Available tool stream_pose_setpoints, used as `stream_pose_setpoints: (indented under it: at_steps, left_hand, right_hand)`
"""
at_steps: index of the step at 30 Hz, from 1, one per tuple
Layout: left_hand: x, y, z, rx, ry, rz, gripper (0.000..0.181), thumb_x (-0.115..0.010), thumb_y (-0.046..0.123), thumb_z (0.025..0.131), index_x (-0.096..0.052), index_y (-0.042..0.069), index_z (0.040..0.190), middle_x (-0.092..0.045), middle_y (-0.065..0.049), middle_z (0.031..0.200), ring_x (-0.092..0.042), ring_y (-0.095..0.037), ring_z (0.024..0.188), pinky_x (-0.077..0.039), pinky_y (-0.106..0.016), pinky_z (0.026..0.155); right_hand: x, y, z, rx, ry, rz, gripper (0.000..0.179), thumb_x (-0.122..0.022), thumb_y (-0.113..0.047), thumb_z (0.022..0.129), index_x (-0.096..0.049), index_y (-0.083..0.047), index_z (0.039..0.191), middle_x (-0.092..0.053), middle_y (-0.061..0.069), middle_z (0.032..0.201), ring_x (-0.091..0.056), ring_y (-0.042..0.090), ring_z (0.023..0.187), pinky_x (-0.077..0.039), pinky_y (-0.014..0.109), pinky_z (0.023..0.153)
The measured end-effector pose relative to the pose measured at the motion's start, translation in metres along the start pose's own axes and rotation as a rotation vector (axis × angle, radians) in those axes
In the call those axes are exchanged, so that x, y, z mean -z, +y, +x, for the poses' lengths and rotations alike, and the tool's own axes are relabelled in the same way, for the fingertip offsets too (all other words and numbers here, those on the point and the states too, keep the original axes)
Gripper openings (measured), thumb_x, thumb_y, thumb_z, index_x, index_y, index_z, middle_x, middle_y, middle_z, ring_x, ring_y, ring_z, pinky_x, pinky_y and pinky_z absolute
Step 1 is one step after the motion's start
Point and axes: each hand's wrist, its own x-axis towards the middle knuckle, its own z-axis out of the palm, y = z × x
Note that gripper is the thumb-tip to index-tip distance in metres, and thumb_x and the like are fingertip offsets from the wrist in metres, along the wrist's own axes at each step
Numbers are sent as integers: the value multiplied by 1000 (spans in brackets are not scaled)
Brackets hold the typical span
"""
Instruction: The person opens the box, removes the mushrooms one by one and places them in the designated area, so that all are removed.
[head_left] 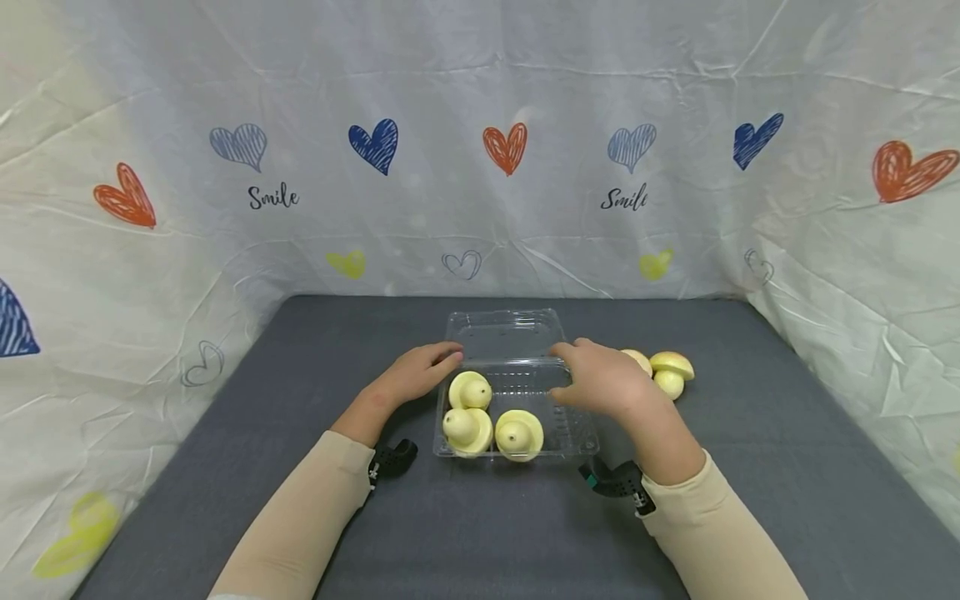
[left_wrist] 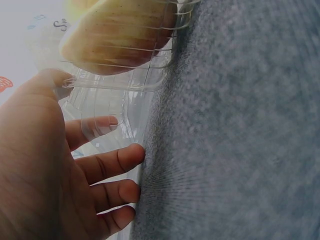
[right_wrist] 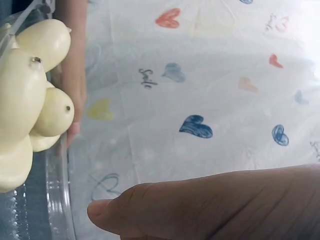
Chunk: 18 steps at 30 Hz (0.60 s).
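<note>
A clear plastic clamshell box (head_left: 572, 432) lies on the table with its lid (head_left: 506, 333) folded back. Three pale yellow mushrooms (head_left: 519, 435) sit stem up in its left and front part. At the box's back left corner is my left hand (head_left: 412, 372). The left wrist view shows its thumb (left_wrist: 57, 77) against the box rim and the other fingers spread, nearly straight. My right hand (head_left: 606, 379) hovers around the box's right back edge, with thumb and fingers apart and no object visible between them. In the right wrist view its other fingers are hidden.
Two more mushrooms (head_left: 671, 368) lie on the table to the right of the box, one partly hidden behind my right hand. A dark grey cloth (head_left: 360, 517) covers the table. White sheeting (head_left: 555, 225) printed with hearts stands behind and at both sides.
</note>
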Motion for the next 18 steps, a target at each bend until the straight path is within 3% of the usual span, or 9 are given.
stream_pose_setpoints:
  at_steps: [3,6,13,16,18]
  left_hand:
    - [0,0,1,0,-1,6,53,-44,44,111,-49,14,154,-52,-11,151,-52,-31,136,-46,-52,109]
    - [0,-2,1,-4,-2,14,54,-43,45,111,-49,14,154,-52,-10,151,-52,-31,136,-46,-51,109]
    - [0,-1,2,-6,-6,26,55,-42,46,111,-49,14,155,-52,-10,151,-51,-31,137,-45,-51,111]
    - [1,-1,2,-1,-9,27,55,-42,46,111,-48,14,155,-52,-10,151,-51,-30,137,-45,-51,111]
    - [1,0,3,1,-9,22,54,-42,45,111,-48,13,155,-52,-10,151,-51,-30,137,-45,-51,111]
  right_hand:
    - [-3,-5,1,36,-27,15,62,-75,-32,93,-55,-8,148,-61,16,134,-63,33,112,-56,43,72]
    - [-7,-8,3,62,-57,36,60,-74,-29,94,-55,-8,148,-67,10,129,-64,30,112,-57,43,75]
    - [-17,-16,6,124,-95,16,51,-74,-28,94,-63,-6,138,-68,9,129,-66,15,83,-57,38,72]
    - [-19,-20,5,115,-126,31,48,-72,-26,94,-65,-6,137,-71,4,98,-53,10,63,-48,32,61]
    - [-21,-22,5,109,-151,59,46,-71,-23,94,-65,-5,137,-60,-2,74,-40,9,53,-39,29,55]
